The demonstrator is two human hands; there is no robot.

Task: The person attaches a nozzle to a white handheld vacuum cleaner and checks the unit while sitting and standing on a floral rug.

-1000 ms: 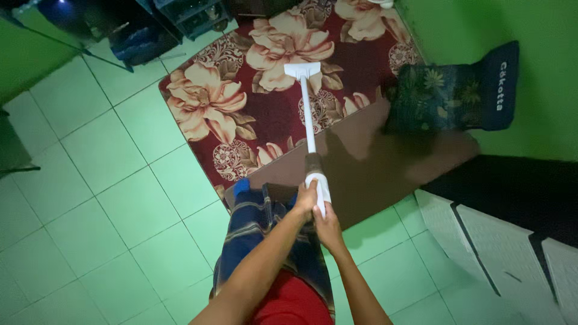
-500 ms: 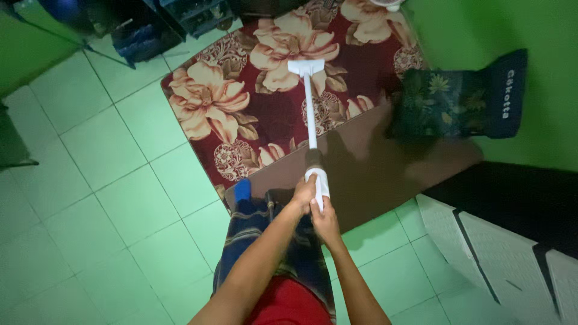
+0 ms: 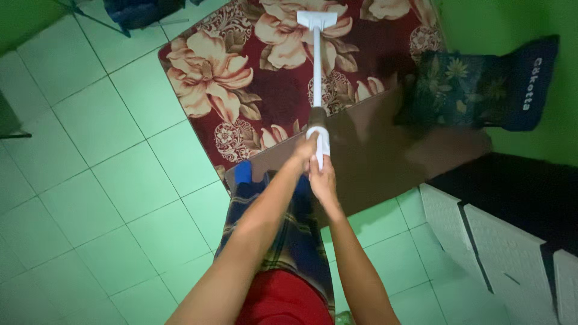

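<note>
Both of my hands grip the white handle of a stick vacuum (image 3: 316, 72). My left hand (image 3: 304, 151) wraps the handle from the left, and my right hand (image 3: 323, 179) holds it just below. The long white tube runs away from me to a flat white floor head (image 3: 317, 19) resting on a dark red carpet (image 3: 271, 90) with large cream flowers. A plain brown mat (image 3: 373, 156) lies over the carpet's near right part, under my hands.
Pale green floor tiles (image 3: 108, 192) spread to the left and near side. A dark floral cushion (image 3: 481, 90) leans on the green wall (image 3: 518, 24) at right. A dark mattress edge with white patterned panels (image 3: 500, 241) sits at lower right. Dark furniture legs stand at top left.
My arms have stretched forward, pushing the vacuum's floor head farther away across the flowered carpet. My view has shifted forward with it.
</note>
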